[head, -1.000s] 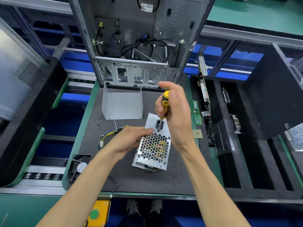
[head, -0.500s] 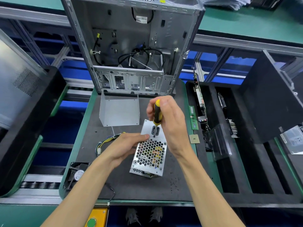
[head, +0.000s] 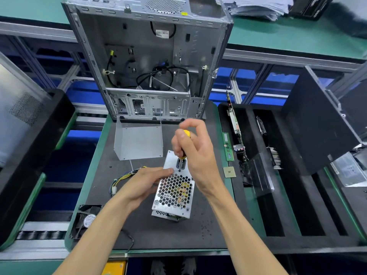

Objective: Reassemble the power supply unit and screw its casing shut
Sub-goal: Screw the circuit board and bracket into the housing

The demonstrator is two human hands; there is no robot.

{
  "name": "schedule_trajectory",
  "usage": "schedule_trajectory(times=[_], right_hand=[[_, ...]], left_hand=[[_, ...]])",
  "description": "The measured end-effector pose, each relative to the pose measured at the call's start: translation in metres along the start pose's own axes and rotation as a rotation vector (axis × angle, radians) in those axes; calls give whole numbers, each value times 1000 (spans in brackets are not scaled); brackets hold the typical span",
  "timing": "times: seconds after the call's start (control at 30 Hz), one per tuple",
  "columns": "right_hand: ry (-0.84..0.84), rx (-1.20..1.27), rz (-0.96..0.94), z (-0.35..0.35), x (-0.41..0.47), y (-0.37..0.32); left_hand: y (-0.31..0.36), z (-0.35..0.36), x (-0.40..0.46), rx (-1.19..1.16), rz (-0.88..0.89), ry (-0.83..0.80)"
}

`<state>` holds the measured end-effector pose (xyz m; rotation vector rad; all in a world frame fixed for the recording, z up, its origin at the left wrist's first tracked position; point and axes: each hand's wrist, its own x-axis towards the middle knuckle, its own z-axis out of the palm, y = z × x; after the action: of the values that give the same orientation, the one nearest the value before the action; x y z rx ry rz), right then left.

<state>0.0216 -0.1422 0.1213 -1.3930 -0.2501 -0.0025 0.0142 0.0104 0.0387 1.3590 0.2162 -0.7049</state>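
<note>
Power supply unit point(head: 174, 192) sitting just below the middle of the frame on the dark surface point(head: 155, 235), honeycomb grille facing up, near end looking propped up a little on something underneath. Left hand point(head: 146, 185) resting on the left edge of the casing, fingers mostly straight and pressed onto the top plate to keep it from skating around. Right hand point(head: 193, 149) curled round the yellow-handled screwdriver point(head: 183, 150), held upright, tip down on the top plate just beside the dark socket cutout, right above the grille. Can't actually make out a screw under the tip, too small. Handling-wise: stiff sheet-metal box, probably fairly hefty for its size, smooth and a bit slippery on the flat faces, edges likely sharp. Best held by the solid side walls or the plain plate near the socket, not by poking fingers into the grille or tugging the yellow and black wire bundle point(head: 127, 175) trailing off to the left. Pressing straight down while turning seems the safe bet, since a tilted driver could slip off and skid across the plate. Bent grey cover panel point(head: 139, 141) standing just behind, loose fan point(head: 88, 219) at lower left.
</note>
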Motion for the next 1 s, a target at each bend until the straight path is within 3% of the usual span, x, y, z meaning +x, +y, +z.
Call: schedule_trajectory(times=[1.0], right_hand=[[1, 40, 14, -2, -3, -3]], left_hand=[[0, -1, 1, 26, -5, 8]])
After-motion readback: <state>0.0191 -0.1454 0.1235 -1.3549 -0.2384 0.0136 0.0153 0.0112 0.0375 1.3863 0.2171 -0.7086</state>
